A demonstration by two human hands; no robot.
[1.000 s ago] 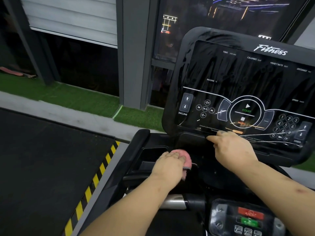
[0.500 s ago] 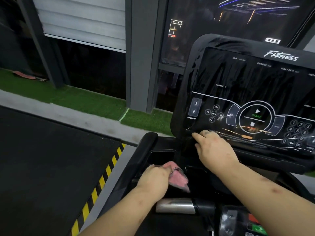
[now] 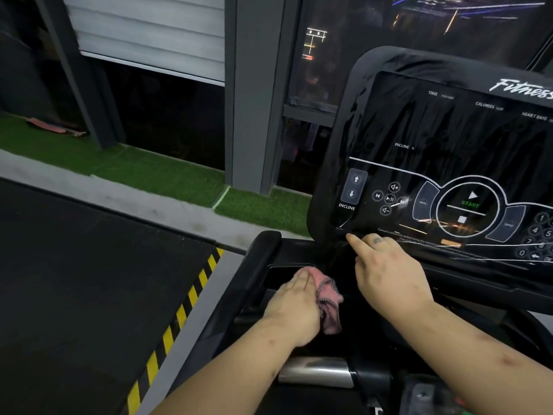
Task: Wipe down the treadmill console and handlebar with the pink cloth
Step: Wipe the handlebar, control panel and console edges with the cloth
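In the head view, the left hand (image 3: 294, 307) is pressing the pink cloth (image 3: 327, 298) into the recessed tray (image 3: 279, 272) below the console (image 3: 449, 136), at about 6 o'clock from the screen's lower left corner. Its fingers are lying nearly straight over the cloth, and a bunched end is spilling out at the hand's 3 o'clock side; the thumb is hidden. The right hand (image 3: 389, 274) is holding nothing. Its index finger is reaching toward 10 o'clock and touching the console's bottom lip, while the other fingers are loosely bent.

The screen is showing downward streaks, which suggests it has already been wetted or wiped, though that is a judgement. The work is apparently sitting mid-task, in the tray area. The black side handlebar (image 3: 263, 259) at the cloth's 10 o'clock and the silver grip (image 3: 314, 371) at 6 o'clock probably still need wiping.
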